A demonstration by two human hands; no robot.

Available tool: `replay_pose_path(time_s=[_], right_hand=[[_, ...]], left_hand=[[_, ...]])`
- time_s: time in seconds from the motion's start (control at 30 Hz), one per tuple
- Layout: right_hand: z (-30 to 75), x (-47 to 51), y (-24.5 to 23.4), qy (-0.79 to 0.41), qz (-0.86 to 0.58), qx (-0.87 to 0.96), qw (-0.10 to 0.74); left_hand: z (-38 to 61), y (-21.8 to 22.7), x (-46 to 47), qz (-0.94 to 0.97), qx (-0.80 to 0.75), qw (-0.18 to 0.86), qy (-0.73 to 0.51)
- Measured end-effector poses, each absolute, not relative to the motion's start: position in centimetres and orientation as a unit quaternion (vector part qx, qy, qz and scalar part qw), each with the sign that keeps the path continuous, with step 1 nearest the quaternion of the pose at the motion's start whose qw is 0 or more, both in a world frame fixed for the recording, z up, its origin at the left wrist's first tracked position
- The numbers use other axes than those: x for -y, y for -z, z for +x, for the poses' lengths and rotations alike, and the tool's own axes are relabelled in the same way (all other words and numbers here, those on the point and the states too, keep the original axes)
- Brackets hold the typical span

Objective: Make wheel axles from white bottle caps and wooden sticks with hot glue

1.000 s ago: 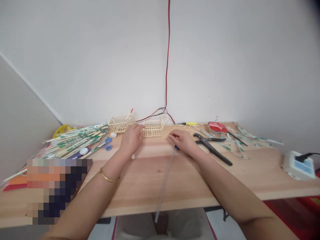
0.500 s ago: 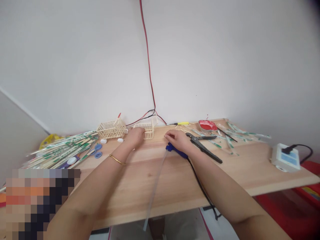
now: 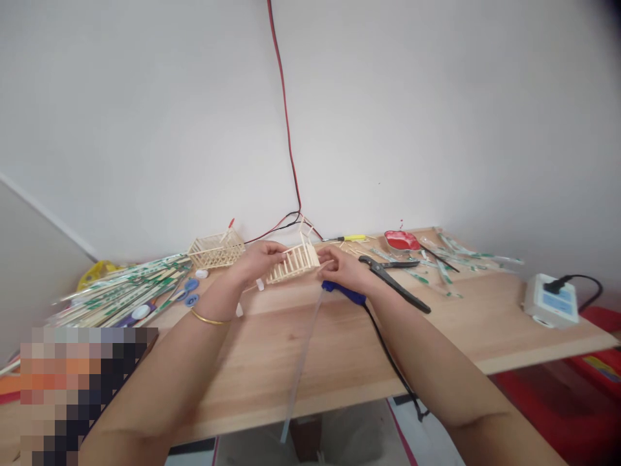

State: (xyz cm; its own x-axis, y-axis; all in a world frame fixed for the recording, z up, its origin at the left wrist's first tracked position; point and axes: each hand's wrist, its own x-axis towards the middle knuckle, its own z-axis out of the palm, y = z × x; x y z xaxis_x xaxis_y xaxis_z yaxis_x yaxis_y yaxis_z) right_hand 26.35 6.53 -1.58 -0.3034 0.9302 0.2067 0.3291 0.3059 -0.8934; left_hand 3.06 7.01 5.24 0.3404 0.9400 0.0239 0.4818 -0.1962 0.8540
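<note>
A small slatted model (image 3: 294,262) built of thin wooden sticks is tilted up off the table, with a short railing rising at its right end. My left hand (image 3: 259,262), with a gold bangle on the wrist, grips its left end between thumb and fingers. At the right end, the curled fingers of my right hand (image 3: 342,266) close on the model's edge. Just below that hand lies a blue glue gun (image 3: 344,292), a long translucent glue stick (image 3: 303,362) sticking out of it. A larger stick-built frame (image 3: 216,251) stands farther left.
Wrapped sticks (image 3: 126,288) are heaped at the left, near blue round pieces (image 3: 191,300). Black cutters (image 3: 395,285), a red-stained dish (image 3: 402,241) and torn wrappers (image 3: 449,255) lie right. A white power box (image 3: 553,301) sits near the right edge. A red-black wire (image 3: 286,110) hangs down the wall.
My left hand has lifted the small stick model and brought it right and nearer, tilting it. My right hand's fingers have met its right end. The glue gun stays in place.
</note>
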Motion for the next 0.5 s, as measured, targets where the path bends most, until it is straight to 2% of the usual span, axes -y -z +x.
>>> replay_pose_path(time_s=[0.1,0.23,0.5], right_hand=[[26.4,-6.5,1.6,-0.48,-0.396,0.671,0.404],[26.6,-6.4,1.2,-0.51,-0.387,0.64,0.426],[26.6,-5.7,-0.1,-0.504,-0.402,0.624,0.441]], left_hand=[[3.2,-5.7,-6.3,0.652,-0.48,0.506,-0.297],[3.1,-5.9,-5.6,0.588,-0.44,0.601,-0.315],[3.4,-4.8,-5.1,0.529,-0.443,0.635,-0.348]])
